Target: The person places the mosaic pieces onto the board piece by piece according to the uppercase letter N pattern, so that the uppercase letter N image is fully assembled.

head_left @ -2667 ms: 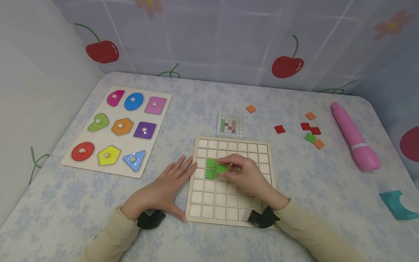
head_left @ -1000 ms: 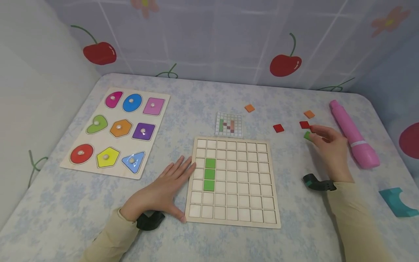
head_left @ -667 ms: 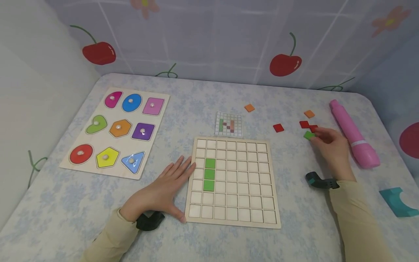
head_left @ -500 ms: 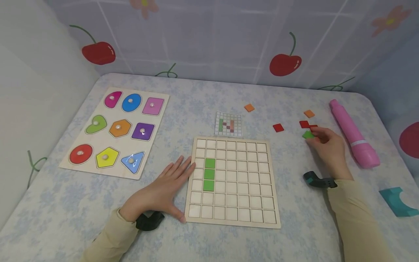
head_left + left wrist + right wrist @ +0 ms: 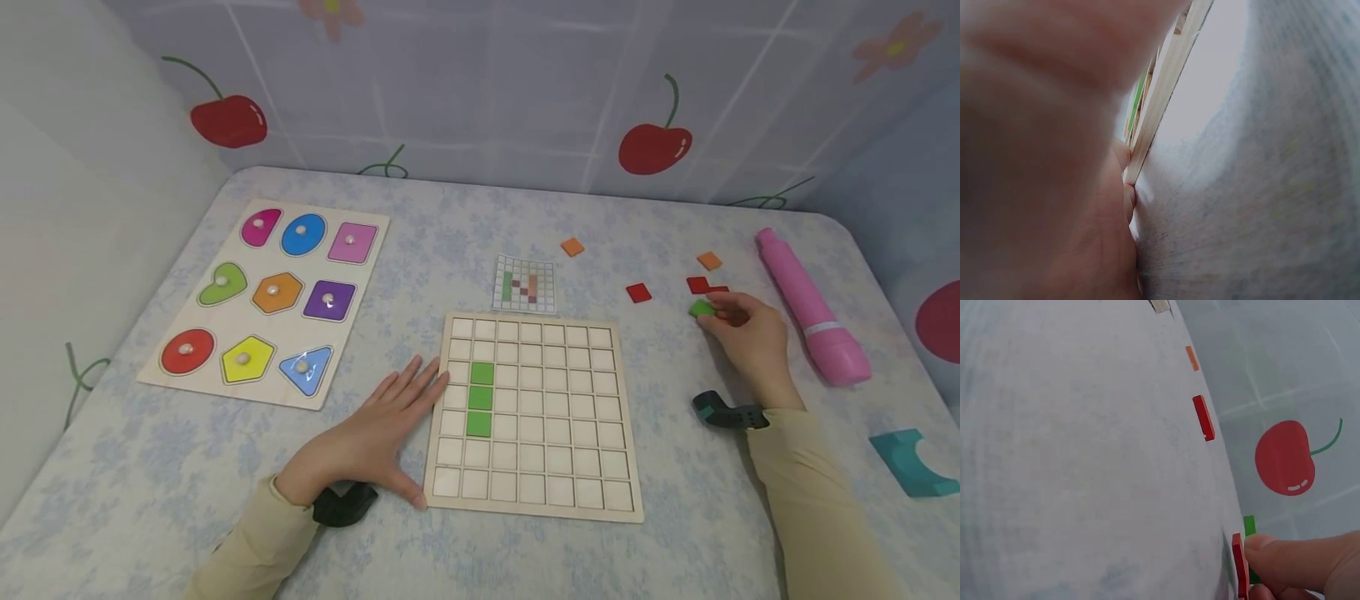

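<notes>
In the head view, my left hand lies with fingers spread and fingertips and thumb against the left edge of the wooden grid board. Three green tiles fill neighbouring cells of one column on that board. To its right, my right hand pinches a loose green square tile between thumb and fingers. The right wrist view shows the thumb on this green tile, beside a red tile. The fingers partly cover a red tile and an orange one just behind the green tile.
A pattern card lies behind the board. Orange tiles and red tiles are scattered nearby. At left is a knobbed shape puzzle. A pink microphone-shaped object and a teal curved block lie at right.
A third green tile now sits in the board's column. My right hand left the board for the loose tiles, took the green one and shifted it slightly left. The left hand stayed put.
</notes>
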`<state>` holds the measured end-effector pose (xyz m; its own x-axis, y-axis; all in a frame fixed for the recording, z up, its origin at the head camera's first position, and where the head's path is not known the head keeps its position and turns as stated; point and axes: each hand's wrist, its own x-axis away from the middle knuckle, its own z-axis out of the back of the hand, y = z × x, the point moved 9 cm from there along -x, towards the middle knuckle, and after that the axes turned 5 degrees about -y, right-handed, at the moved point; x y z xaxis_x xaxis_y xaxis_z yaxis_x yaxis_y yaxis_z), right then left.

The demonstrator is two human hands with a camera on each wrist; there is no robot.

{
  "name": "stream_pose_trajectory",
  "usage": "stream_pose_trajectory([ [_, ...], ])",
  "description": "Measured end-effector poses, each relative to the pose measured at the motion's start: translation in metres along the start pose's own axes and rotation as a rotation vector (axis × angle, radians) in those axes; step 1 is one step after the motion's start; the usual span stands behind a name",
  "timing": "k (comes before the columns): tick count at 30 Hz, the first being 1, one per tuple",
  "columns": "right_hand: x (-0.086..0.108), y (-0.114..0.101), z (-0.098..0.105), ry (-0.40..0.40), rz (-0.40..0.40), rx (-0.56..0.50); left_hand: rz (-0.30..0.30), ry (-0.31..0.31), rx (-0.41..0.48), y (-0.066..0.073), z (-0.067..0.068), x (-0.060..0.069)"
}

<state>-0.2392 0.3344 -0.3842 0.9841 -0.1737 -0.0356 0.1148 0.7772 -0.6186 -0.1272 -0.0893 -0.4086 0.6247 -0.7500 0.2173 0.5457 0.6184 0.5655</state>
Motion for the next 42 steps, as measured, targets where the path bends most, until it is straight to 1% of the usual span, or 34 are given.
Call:
stream_pose_trajectory([
  [4, 0.0, -0.004, -0.004, 0.004, 0.006, -0.052, 0.004, -0.006, 0.002, 0.0, -0.001, 0.0],
  [6, -0.001, -0.008, -0.008, 0.015, 0.034, -0.063, 0.005, -0.008, 0.005, 0.0, -0.002, 0.0],
  [8, 0.0, -0.017, -0.013, 0.03, 0.083, -0.069, 0.004, -0.006, 0.009, 0.0, -0.002, 0.0],
  [10, 0.007, -0.037, -0.015, 0.027, 0.141, -0.089, 0.002, -0.004, 0.011, 0.001, -0.001, 0.0],
  [11, 0.013, -0.051, -0.015, 0.024, 0.169, -0.112, 0.0, -0.004, 0.013, 0.001, -0.001, 0.001],
  [14, 0.032, -0.093, -0.017, -0.017, 0.249, -0.193, -0.003, -0.003, 0.011, 0.001, -0.001, 0.001],
  [15, 0.039, -0.107, -0.019, -0.034, 0.276, -0.206, -0.003, -0.004, 0.008, 0.001, -0.001, 0.001],
  [18, 0.056, -0.133, -0.031, -0.095, 0.335, -0.24, -0.001, -0.005, 0.005, 0.001, -0.001, 0.0],
  [21, 0.073, -0.151, -0.049, -0.176, 0.376, -0.285, 0.001, -0.006, -0.001, 0.0, -0.001, 0.0],
  [26, 0.095, -0.169, -0.077, -0.304, 0.43, -0.377, 0.002, -0.006, -0.009, -0.001, -0.001, -0.001],
  [32, 0.116, -0.18, -0.105, -0.435, 0.446, -0.456, 0.004, -0.009, -0.014, 0.001, 0.001, -0.001],
  [34, 0.123, -0.184, -0.114, -0.471, 0.453, -0.456, 0.008, -0.01, -0.019, 0.001, 0.001, -0.001],
  [40, 0.143, -0.196, -0.138, -0.548, 0.528, -0.386, 0.011, -0.012, -0.025, 0.001, 0.0, 0.0],
  [42, 0.148, -0.198, -0.145, -0.574, 0.537, -0.372, 0.008, -0.01, -0.025, 0.001, 0.0, 0.0],
])
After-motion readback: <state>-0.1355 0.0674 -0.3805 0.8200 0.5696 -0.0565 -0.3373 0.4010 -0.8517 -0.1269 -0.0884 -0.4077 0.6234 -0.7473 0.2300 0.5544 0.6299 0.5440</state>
